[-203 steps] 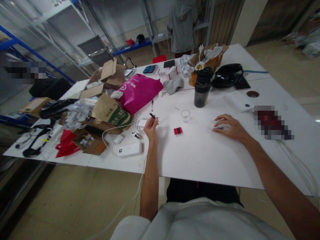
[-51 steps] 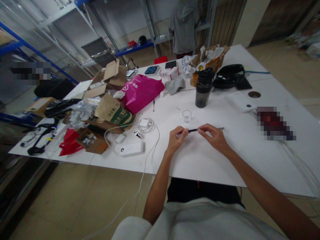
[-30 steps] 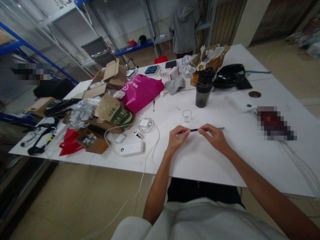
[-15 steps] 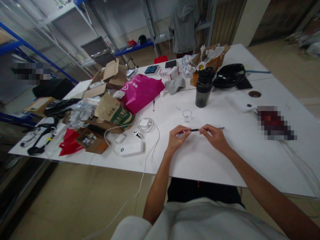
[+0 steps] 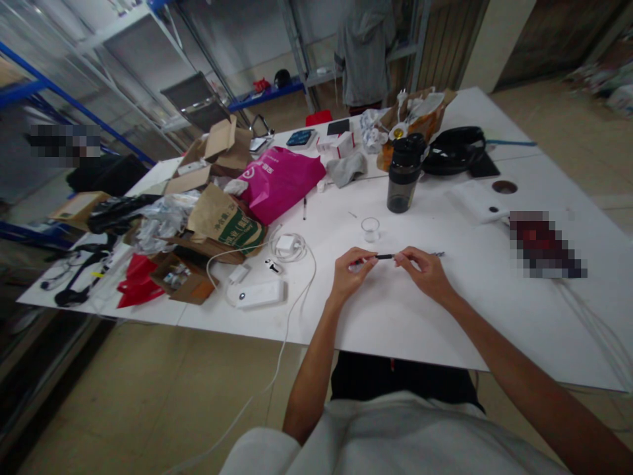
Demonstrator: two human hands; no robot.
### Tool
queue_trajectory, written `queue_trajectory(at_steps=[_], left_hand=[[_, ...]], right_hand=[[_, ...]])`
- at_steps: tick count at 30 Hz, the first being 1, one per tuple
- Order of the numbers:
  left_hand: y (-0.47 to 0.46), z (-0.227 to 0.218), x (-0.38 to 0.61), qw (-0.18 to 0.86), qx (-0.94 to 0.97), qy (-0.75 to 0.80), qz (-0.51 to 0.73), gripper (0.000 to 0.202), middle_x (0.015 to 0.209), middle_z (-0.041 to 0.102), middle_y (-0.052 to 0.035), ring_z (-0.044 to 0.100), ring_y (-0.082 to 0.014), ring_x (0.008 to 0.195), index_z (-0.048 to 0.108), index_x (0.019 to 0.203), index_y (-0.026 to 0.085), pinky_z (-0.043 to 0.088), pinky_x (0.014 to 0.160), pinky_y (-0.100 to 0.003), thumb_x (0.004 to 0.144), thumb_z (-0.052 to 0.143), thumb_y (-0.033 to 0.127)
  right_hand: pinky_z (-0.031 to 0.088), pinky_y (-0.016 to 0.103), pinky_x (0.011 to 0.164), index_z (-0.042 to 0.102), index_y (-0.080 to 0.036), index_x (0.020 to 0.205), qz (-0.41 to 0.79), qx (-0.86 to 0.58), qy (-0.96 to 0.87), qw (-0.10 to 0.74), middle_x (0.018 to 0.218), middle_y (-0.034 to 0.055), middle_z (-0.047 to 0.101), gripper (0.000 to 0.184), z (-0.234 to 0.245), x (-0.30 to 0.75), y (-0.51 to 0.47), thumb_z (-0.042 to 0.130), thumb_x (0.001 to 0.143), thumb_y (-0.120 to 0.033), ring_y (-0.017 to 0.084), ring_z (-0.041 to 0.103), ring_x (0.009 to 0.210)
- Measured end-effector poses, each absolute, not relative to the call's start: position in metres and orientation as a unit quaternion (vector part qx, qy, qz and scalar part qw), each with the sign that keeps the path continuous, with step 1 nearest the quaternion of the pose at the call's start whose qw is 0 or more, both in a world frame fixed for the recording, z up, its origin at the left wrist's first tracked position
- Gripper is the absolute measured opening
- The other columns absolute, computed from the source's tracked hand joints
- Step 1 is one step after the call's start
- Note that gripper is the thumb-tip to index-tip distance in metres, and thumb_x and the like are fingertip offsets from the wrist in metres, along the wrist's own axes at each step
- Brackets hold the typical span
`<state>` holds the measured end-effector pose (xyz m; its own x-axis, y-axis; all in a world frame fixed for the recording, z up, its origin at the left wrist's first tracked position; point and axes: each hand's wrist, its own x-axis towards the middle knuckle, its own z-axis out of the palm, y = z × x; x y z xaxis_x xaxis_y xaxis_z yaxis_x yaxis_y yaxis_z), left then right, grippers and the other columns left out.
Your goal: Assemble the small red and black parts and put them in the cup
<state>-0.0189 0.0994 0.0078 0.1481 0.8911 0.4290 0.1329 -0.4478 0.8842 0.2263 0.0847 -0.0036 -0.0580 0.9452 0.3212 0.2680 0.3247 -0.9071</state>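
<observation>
A slim dark pen (image 5: 384,256) is held level just above the white table (image 5: 386,310), its black middle showing between my hands. My left hand (image 5: 352,269) pinches its left part between thumb and fingers. On the other side, my right hand (image 5: 422,269) is closed on the right part, and a dark end sticks out beyond the fingers. Much of the pen is covered by my fingers. Just past my hands stands a small clear cup (image 5: 370,231). A thin small piece (image 5: 352,214) lies behind that cup.
A dark tumbler (image 5: 401,175) stands beyond the cup. To the left are a white power bank (image 5: 260,295), a coiled white cable (image 5: 297,247), a pink bag (image 5: 281,181) and several cardboard boxes. A white device (image 5: 477,201) lies right. A person (image 5: 366,59) stands behind the table.
</observation>
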Motion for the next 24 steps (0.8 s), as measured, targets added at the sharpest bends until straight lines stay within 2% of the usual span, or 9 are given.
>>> queue_trajectory(at_steps=[5, 10, 15, 19, 24], left_hand=[[0.099, 0.011, -0.02, 0.364, 0.66, 0.402, 0.52, 0.031, 0.102, 0.086, -0.0091, 0.071, -0.0187, 0.084, 0.094, 0.113, 0.024, 0.057, 0.081, -0.036, 0.106, 0.088, 0.054], [0.099, 0.01, -0.02, 0.371, 0.655, 0.411, 0.514, 0.034, 0.101, 0.085, -0.009, 0.071, -0.0186, 0.085, 0.093, 0.111, 0.023, 0.056, 0.081, -0.036, 0.107, 0.085, 0.057], [0.098, 0.01, -0.019, 0.377, 0.66, 0.42, 0.496, 0.04, 0.099, 0.086, -0.0088, 0.072, -0.0196, 0.086, 0.093, 0.107, 0.023, 0.057, 0.082, -0.036, 0.106, 0.085, 0.062], [0.097, 0.012, -0.018, 0.378, 0.666, 0.408, 0.497, 0.037, 0.098, 0.086, -0.0089, 0.072, -0.0197, 0.087, 0.093, 0.105, 0.023, 0.058, 0.084, -0.036, 0.105, 0.086, 0.059], [0.097, 0.011, -0.017, 0.373, 0.67, 0.4, 0.502, 0.036, 0.095, 0.085, -0.0086, 0.073, -0.0202, 0.086, 0.093, 0.105, 0.023, 0.058, 0.083, -0.036, 0.102, 0.09, 0.059]], right_hand=[[0.065, 0.042, 0.084, 0.082, -0.026, 0.108, 0.351, -0.466, -0.623, 0.521, 0.095, 0.0057, 0.083, 0.041, -0.01, 0.224, 0.086, 0.081, 0.106, -0.067, 0.025, 0.079, 0.087], [0.068, 0.044, 0.086, 0.084, -0.027, 0.114, 0.344, -0.457, -0.621, 0.536, 0.1, 0.0057, 0.083, 0.037, -0.012, 0.224, 0.086, 0.084, 0.105, -0.063, 0.025, 0.079, 0.088], [0.068, 0.043, 0.088, 0.085, -0.027, 0.11, 0.345, -0.439, -0.62, 0.551, 0.098, 0.0056, 0.08, 0.031, -0.007, 0.225, 0.085, 0.084, 0.107, -0.058, 0.024, 0.078, 0.089], [0.066, 0.044, 0.086, 0.084, -0.027, 0.106, 0.338, -0.427, -0.619, 0.566, 0.097, 0.0057, 0.079, 0.028, -0.004, 0.224, 0.083, 0.084, 0.108, -0.055, 0.024, 0.077, 0.087], [0.067, 0.045, 0.083, 0.082, -0.027, 0.106, 0.359, -0.429, -0.601, 0.571, 0.096, 0.0056, 0.078, 0.032, -0.001, 0.22, 0.082, 0.083, 0.107, -0.059, 0.024, 0.077, 0.085]])
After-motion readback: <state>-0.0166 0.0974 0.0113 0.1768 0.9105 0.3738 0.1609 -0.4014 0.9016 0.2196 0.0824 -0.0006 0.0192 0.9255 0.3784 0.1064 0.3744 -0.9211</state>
